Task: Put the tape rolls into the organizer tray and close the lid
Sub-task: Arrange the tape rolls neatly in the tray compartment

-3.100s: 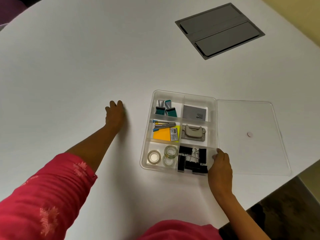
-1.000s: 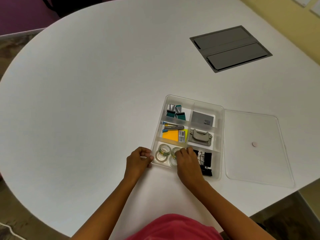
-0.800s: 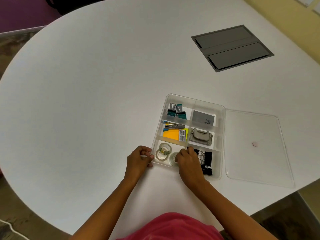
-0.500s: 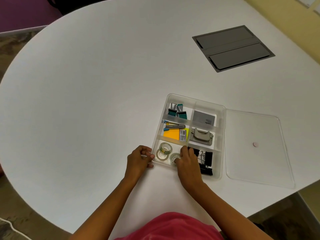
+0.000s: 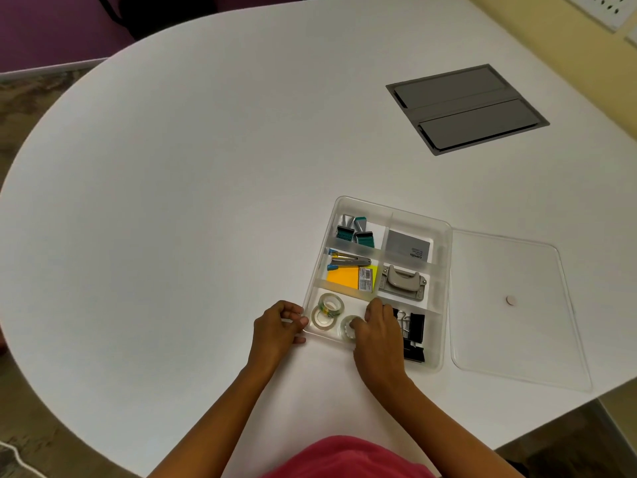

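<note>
Head view, looking down on a white table point(image 5: 172, 201). Clear organizer tray point(image 5: 446, 270) near the front edge, split into six compartments. Tape rolls point(image 5: 327, 312) in the near-left compartment: two overlapping at its left, a third point(image 5: 346, 328) just right of them, half hidden. Left hand point(image 5: 275, 327) curled at the tray's near-left corner, thumb and fingertips pinched on the rim. Right hand point(image 5: 377, 331) reaching over the near wall, fingers bent down onto the third roll; touching it for certain, clamped around it or only pressing, cannot tell. Lid point(image 5: 510, 305) flat on the table, against the tray's right side, apparently joined along that edge, a small round button near its middle.

Other compartments full: binder clips point(image 5: 413, 331) near right, hole punch point(image 5: 403, 282) middle right, staplers and sticky notes point(image 5: 343, 277) middle left, stamps point(image 5: 355, 231) far left, grey card box point(image 5: 408, 248) far right.

Probably light, stiff rings, smooth and a little slick outside; easiest taken with a finger through the core or a pinch across the rim. Lid likely thin, light, slightly bendy; best lifted at its far right edge and swung over, with the tray steadied against sliding.
</note>
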